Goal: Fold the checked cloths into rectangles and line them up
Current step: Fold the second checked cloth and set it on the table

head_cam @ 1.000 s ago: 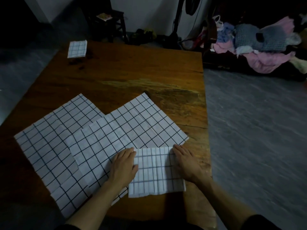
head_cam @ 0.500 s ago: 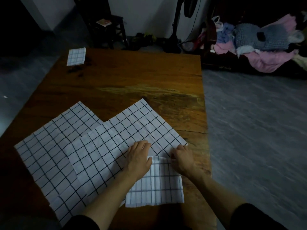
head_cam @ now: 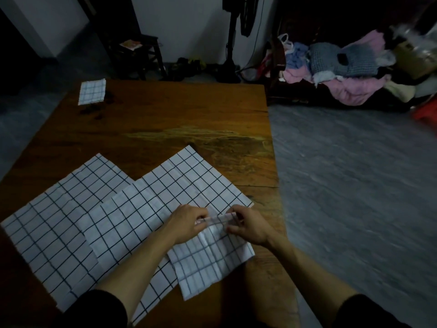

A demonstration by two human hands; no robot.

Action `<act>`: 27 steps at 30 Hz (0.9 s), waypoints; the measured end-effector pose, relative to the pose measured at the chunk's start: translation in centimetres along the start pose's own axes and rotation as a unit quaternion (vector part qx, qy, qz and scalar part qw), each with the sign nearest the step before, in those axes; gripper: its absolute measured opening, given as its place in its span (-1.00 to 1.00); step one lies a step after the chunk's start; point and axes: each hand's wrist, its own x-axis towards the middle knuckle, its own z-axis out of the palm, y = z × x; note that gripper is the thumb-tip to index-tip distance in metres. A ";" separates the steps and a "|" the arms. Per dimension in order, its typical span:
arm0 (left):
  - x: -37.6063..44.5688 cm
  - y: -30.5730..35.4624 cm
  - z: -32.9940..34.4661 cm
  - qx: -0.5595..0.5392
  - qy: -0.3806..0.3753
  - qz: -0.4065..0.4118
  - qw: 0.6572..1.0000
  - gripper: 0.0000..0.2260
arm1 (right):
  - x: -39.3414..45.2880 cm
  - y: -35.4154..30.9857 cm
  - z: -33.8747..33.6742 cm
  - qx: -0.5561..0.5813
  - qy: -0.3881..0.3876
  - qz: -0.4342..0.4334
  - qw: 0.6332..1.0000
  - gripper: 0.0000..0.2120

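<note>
A small folded checked cloth (head_cam: 208, 263) lies at the near right of the wooden table (head_cam: 189, 119), tilted, with its far edge lifted. My left hand (head_cam: 189, 223) and my right hand (head_cam: 248, 227) both pinch that far edge. Under it lie two large unfolded checked cloths: one in the middle (head_cam: 165, 200) and one to the left (head_cam: 54, 223), overlapping. Another folded checked cloth (head_cam: 92, 91) rests at the table's far left corner.
The table's right edge (head_cam: 274, 162) drops to a grey floor. A dark stool (head_cam: 137, 55) and a fan stand (head_cam: 229, 67) stand beyond the far edge. A pile of clothes (head_cam: 343, 72) lies at the far right.
My hands went from pressing flat on the small folded cloth to gripping its far edge and lifting it. The cloth has turned slightly askew.
</note>
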 end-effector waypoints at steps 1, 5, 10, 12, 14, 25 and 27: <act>-0.3 -0.1 0.1 -0.035 0.001 -0.008 0.999 -0.81 | -0.4 0.8 0.2 -0.016 -0.032 0.026 0.999 -0.75; -1.9 -0.4 0.6 -0.152 0.032 -0.037 0.987 -0.81 | -2.1 3.6 1.1 -0.043 -0.044 0.101 0.993 -0.78; -3.8 -1.0 1.5 -0.227 0.077 -0.115 0.964 -0.77 | -2.5 2.8 0.5 0.000 0.036 0.110 0.993 -0.92; -4.4 -1.4 1.9 -0.239 0.069 -0.127 0.960 -0.85 | -2.1 1.6 -0.2 0.009 0.094 0.082 0.992 -0.95; -4.9 -1.5 2.0 -0.247 0.072 -0.136 0.957 -0.88 | -1.7 0.5 -0.9 0.010 0.122 0.057 0.991 -0.96; -5.1 -1.0 3.7 -0.108 0.141 -0.149 0.973 -0.82 | -2.7 -1.0 -0.2 -0.049 0.112 -0.014 0.992 -0.89; -5.2 -1.7 4.7 -0.059 0.132 -0.118 0.982 -0.80 | -3.1 -0.7 0.1 -0.049 0.099 -0.001 0.994 -0.88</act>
